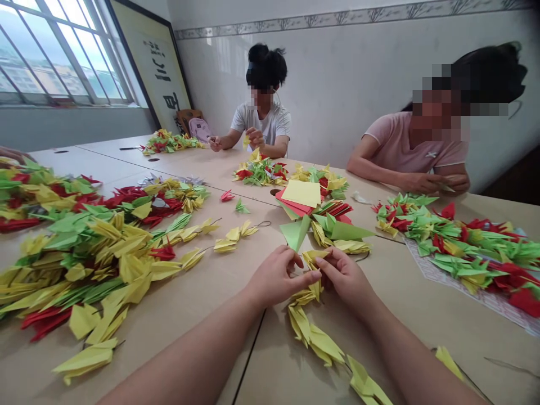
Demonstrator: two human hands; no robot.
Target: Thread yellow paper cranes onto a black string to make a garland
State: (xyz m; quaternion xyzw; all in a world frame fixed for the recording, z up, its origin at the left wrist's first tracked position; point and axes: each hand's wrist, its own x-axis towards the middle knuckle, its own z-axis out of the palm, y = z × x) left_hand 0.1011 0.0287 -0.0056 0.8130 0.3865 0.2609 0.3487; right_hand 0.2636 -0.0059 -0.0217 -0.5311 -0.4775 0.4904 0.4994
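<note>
My left hand (280, 275) and my right hand (343, 275) meet over the table, fingers closed at a yellow folded paper piece (314, 260). The right fingers pinch its edge; the left thumb and fingertips press at its near side, where what they grip is partly hidden. From below my hands a string of yellow folded paper pieces (323, 343) trails toward the bottom right. Just beyond my fingers lie a green folded paper (296, 232), a stack of red folded pieces (335, 209) and a stack of flat yellow paper squares (301, 193).
Heaps of yellow, green and red folded paper (122, 253) cover the left side. Another heap (468, 242) lies on a printed sheet (426, 264) at right. Loose thread (510, 365) lies lower right. A person in white (268, 124) and one in pink (396, 146) sit across the table.
</note>
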